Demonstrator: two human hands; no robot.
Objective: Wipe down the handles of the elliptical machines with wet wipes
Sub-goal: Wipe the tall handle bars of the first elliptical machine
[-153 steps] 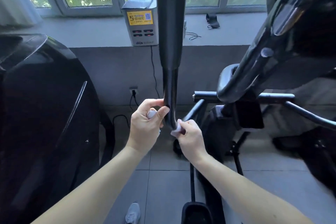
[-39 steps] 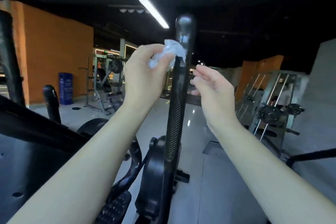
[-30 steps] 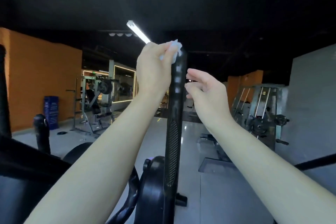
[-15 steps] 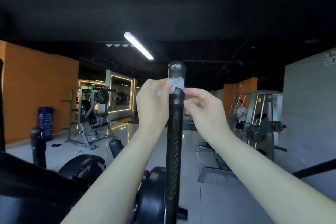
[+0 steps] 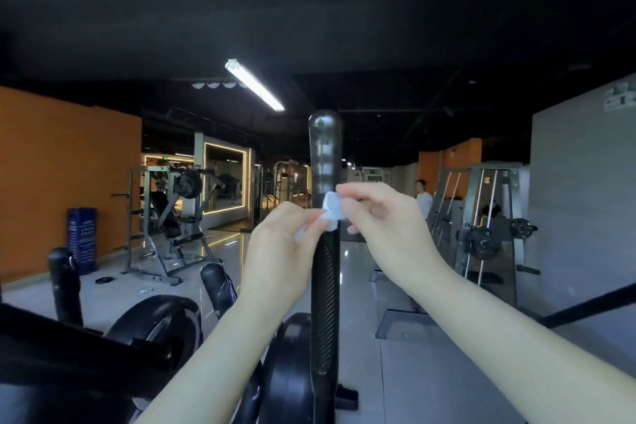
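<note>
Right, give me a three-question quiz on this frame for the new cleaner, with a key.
1. True or false: the wet wipe sits at the rounded top end of the upright handle.
2. Which hands hold the wipe? A) left hand only B) right hand only C) both
3. Fill in: the wall at far left, behind the blue bin, is coloured ____.

Key
1. False: it sits partway down the handle, below the glossy top section and just above the ribbed grip.
2. C: fingers of both hands pinch the wipe against the handle.
3. Orange.
</note>
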